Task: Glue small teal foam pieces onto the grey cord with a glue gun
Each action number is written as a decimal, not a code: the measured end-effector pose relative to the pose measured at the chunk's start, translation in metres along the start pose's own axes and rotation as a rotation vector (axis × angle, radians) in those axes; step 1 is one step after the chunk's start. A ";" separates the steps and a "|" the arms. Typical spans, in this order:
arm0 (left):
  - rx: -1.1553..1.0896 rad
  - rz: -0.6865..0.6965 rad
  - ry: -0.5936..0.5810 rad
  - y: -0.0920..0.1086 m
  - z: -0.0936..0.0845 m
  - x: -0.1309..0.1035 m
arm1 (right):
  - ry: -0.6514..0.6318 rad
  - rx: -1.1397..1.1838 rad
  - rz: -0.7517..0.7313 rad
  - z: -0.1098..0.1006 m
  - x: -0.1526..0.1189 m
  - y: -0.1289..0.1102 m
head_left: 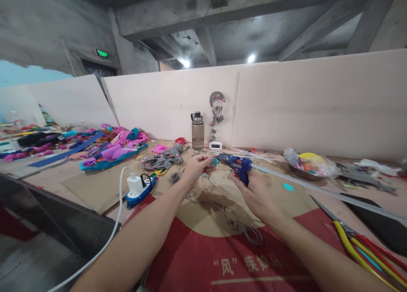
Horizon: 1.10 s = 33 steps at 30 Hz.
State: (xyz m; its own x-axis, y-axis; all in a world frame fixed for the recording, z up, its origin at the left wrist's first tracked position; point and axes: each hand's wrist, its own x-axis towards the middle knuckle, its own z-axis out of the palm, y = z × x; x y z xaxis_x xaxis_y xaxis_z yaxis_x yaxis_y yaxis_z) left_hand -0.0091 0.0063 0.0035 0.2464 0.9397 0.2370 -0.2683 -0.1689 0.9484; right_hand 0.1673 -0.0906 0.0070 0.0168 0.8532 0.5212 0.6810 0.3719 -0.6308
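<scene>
My right hand [249,184] is wrapped around a blue hot glue gun [237,164], with a long clear glue stick [295,177] trailing out of its back to the right. My left hand [201,167] pinches a small teal felt piece [215,161] right at the gun's nozzle; whether the two touch is hard to tell. Below the hands, a grey cord [233,218] lies loosely coiled on the red and tan board [203,249]. Another turquoise flower-shaped felt cutout [288,187] rests to the right of the gun.
A blue power strip [140,194] with a white plug stands left, grey felt pieces [162,159] behind it. A water bottle [197,133] and a hanging moon ornament [217,103] are at the back. Scissors [349,232], a black phone-like slab [378,220] and a metal bowl [307,172] lie right.
</scene>
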 end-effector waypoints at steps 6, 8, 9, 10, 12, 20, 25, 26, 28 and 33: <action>0.011 0.022 -0.001 -0.001 0.000 0.000 | -0.003 -0.001 0.004 0.000 0.001 0.000; 0.018 0.022 0.000 -0.001 0.000 0.001 | -0.007 -0.006 0.009 0.000 0.001 -0.001; 0.022 0.020 0.003 -0.001 0.000 0.001 | -0.011 -0.012 0.012 0.000 0.001 -0.001; 0.026 0.019 0.006 -0.002 0.000 0.001 | -0.014 -0.019 0.012 0.000 0.001 -0.001; 0.033 0.019 0.008 -0.002 0.000 0.001 | -0.017 -0.023 0.006 0.001 0.000 -0.001; 0.041 0.021 0.017 0.000 0.000 0.000 | -0.009 -0.051 0.016 0.000 0.000 -0.001; 0.031 0.018 0.021 0.000 0.001 0.000 | -0.006 -0.041 0.007 0.000 0.000 -0.002; 0.031 0.018 0.023 0.000 0.001 -0.001 | -0.007 -0.040 0.006 0.000 0.000 -0.002; 0.033 0.013 0.026 0.001 0.001 -0.001 | -0.011 -0.040 0.011 0.000 -0.001 -0.002; 0.039 0.011 0.028 0.002 0.001 -0.001 | -0.020 -0.047 0.017 0.000 -0.001 -0.002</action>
State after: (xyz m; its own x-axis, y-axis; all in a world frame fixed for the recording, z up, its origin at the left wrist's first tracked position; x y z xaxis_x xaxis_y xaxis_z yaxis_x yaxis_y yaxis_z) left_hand -0.0090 0.0049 0.0051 0.2172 0.9458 0.2416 -0.2345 -0.1897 0.9534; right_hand 0.1661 -0.0923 0.0074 0.0143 0.8669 0.4983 0.7147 0.3396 -0.6114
